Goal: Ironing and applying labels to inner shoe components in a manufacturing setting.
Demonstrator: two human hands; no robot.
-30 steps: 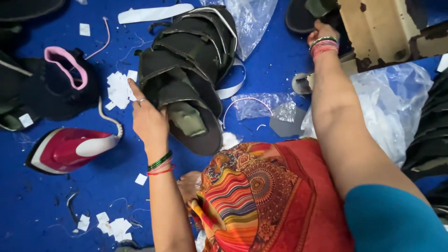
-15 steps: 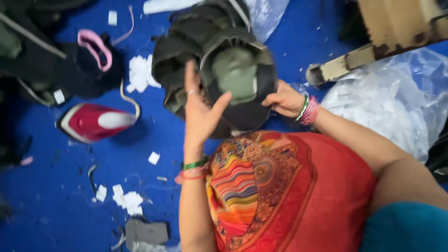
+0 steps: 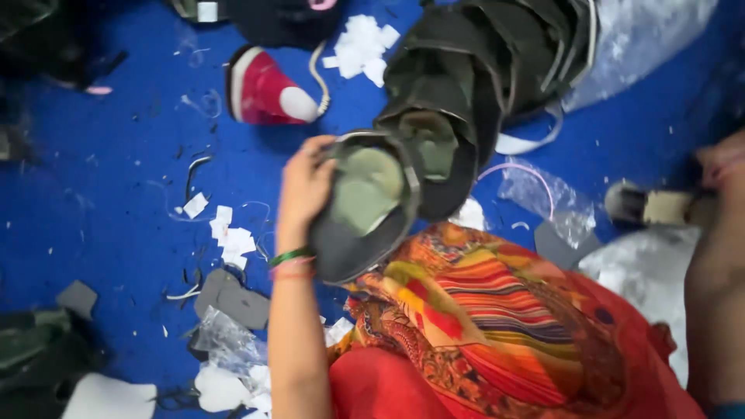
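My left hand (image 3: 305, 190) grips the rim of a dark cap (image 3: 365, 206) with an olive-green lining, held upside down just above my lap. Behind it a nested stack of the same dark caps (image 3: 481, 74) lies on the blue floor (image 3: 109, 194). My right hand (image 3: 725, 167) is at the right edge, blurred, next to a tan tool (image 3: 660, 206) on the floor; whether it holds anything is unclear. My lap is covered by a red and orange patterned cloth (image 3: 497, 326).
A red and white cap piece (image 3: 268, 93) lies at the upper left. White paper scraps (image 3: 365, 43), grey cut pieces (image 3: 233, 299) and clear plastic bags (image 3: 543, 198) are scattered on the floor. Dark material sits at the bottom left (image 3: 35, 353).
My left hand lifted one cap off the stack and drew it toward my lap. My right hand left the cap and moved out to the right edge.
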